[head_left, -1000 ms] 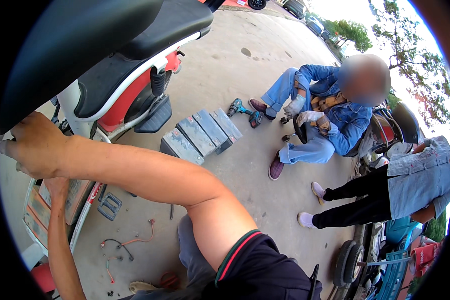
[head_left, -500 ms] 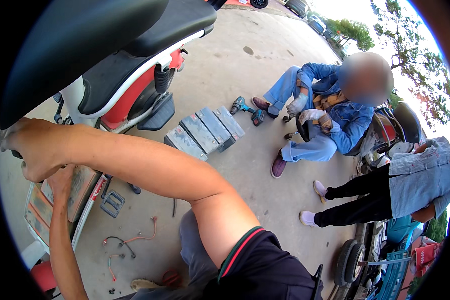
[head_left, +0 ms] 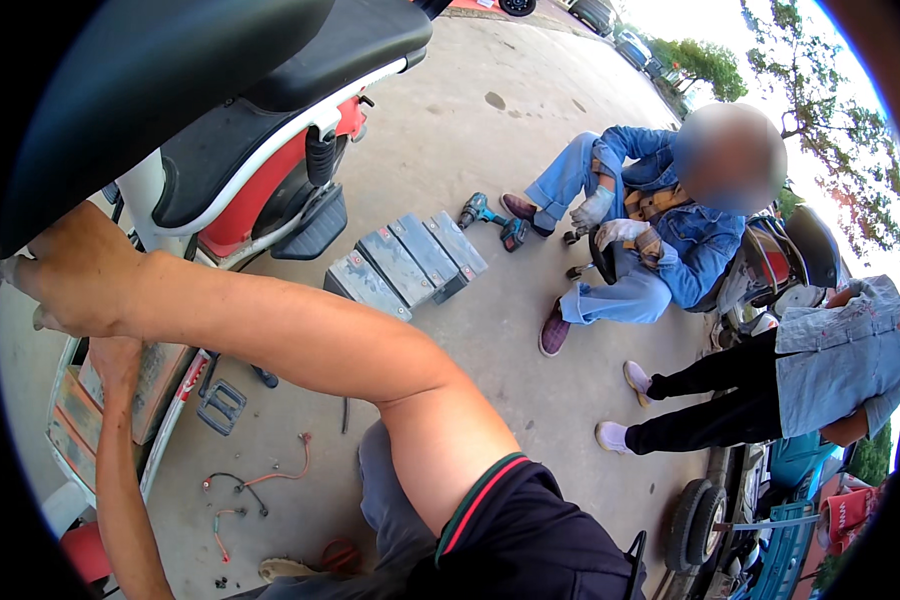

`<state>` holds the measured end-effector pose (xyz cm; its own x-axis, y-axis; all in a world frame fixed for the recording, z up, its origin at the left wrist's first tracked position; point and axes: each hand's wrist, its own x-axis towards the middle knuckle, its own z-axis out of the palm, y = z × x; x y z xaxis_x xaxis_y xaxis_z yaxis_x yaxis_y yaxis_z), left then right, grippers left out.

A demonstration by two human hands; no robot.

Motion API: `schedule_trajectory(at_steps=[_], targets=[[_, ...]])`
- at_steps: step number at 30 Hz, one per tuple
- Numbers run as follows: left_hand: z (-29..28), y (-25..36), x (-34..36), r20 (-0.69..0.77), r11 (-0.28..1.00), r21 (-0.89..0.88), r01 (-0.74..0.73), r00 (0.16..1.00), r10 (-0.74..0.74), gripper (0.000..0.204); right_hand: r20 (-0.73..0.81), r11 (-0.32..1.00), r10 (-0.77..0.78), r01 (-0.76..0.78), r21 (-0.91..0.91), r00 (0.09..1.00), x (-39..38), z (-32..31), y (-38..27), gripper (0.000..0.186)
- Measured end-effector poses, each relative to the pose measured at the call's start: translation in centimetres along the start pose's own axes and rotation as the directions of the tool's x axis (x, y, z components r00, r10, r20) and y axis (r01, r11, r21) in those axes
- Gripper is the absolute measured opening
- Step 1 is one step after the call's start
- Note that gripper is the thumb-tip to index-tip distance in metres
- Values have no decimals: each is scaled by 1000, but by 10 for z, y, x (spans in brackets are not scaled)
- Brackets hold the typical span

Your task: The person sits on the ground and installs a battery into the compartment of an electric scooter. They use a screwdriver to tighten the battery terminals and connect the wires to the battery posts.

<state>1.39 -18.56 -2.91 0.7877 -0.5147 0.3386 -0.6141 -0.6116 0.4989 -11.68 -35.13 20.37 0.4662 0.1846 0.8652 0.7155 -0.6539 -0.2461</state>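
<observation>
Working with right hand (head_left: 85, 272) and left hand (head_left: 118, 363) beside orange-brown rectangular blocks (head_left: 164, 388) in a white tubular frame (head_left: 157, 462), near left; cannot tell either grip. Could knock knuckles after slipping, from crowding closely.

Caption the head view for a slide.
Bare right hand and left hand close together at a red-and-white scooter, grey rectangular batteries on concrete.

pale concrete ground (head_left: 540, 400) stretches toward trees (head_left: 708, 66) and bright sky (head_left: 682, 16).

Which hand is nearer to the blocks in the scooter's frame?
Left. In the picture, the left hand overlaps the blocks; the right hand is higher, farther from them.
</observation>
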Motion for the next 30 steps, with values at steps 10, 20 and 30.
schedule_trajectory(at_steps=[10, 20, 30], targets=[[-17, 49, -8, -23, 990, -143, -4, 1000, 0, 57, 98, 994, 84, -77, -74, 992, -2, 7, 2, 60], [-19, 52, -10, -101, 996, -93, -2, 995, -7, 56, -50, 998, -3, -1, -67, 999, 2, 20, 13, 45], [-18, 54, -9, -43, 998, 0, 68, 997, -68, 58, 64, 988, 150, -148, -31, 987, 4, 16, 11, 38]])
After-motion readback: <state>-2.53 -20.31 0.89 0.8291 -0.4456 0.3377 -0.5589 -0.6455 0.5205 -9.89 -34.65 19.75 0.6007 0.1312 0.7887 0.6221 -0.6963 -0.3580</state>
